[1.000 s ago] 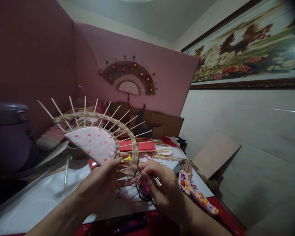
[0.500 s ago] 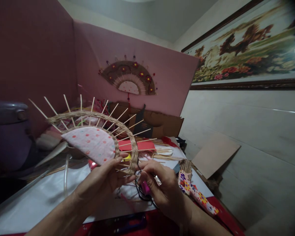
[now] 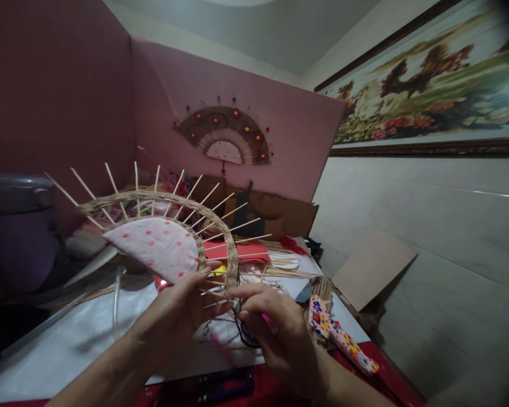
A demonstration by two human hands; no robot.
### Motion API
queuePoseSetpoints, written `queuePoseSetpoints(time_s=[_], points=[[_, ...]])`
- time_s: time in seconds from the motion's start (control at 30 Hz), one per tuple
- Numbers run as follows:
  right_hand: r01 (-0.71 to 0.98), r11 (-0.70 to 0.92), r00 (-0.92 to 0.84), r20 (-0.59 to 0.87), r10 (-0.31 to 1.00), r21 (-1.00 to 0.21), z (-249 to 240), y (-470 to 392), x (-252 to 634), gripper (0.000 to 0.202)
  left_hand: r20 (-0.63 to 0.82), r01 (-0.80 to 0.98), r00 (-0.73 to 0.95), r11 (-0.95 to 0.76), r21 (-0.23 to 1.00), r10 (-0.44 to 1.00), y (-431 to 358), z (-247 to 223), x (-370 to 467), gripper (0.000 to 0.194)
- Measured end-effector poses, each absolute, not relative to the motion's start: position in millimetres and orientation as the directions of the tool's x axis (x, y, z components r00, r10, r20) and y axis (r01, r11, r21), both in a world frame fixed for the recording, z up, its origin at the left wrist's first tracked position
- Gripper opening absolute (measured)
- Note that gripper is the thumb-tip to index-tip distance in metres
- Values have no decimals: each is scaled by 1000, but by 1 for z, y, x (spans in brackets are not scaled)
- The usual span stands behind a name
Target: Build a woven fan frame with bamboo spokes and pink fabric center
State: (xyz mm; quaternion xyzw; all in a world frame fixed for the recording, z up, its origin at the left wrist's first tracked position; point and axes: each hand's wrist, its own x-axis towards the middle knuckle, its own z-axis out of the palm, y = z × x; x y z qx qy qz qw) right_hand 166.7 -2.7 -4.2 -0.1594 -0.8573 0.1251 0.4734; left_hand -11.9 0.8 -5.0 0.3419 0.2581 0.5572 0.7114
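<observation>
My left hand [image 3: 169, 314] supports a half-round fan [image 3: 156, 249] by its lower right end, fingers behind its sticks and thumb near the fabric edge. The fan has a white centre dotted with red, light wooden sticks spreading outward, and a woven tan twine band [image 3: 186, 202] across them. At the band's lower right end is my right hand [image 3: 280, 325], its index finger stretched onto the band and the other fingers curled. Black cord [image 3: 240, 327] runs down from the band's end and passes by the right fingers. Something pink [image 3: 270, 323] shows partly behind that hand.
A finished-looking fan [image 3: 224, 133] hangs on the pink board. Loose sticks [image 3: 290, 272], red sheet [image 3: 254, 251] and a flower-patterned piece [image 3: 343, 336] lie on the white table surface. A dark blue-handled tool [image 3: 231, 387] lies at the front edge. Torn cardboard [image 3: 288, 217] stands behind.
My right index finger has stretched out onto the band's end, and the pink thing is now more hidden by the hand. The left hand and the fan have barely moved.
</observation>
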Motion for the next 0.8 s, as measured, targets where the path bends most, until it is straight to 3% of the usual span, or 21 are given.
queuePoseSetpoints(time_s=[0.13,0.43,0.6,0.8], points=[[219,917,-508,764,398,-332,-7,-2,163,11,37,-624,258,137,769,966,1,-5,-12,21],[390,899,-606,791,86,201,-19,1,164,13,76,-634,281,126,763,957,1,-5,-12,22],[488,815,-606,793,60,312,-25,0,166,16,82,-633,256,103,768,963,2,-3,-14,21],[486,810,-618,784,55,327,-24,3,167,17,79,-612,253,96,785,964,2,-4,-15,25]])
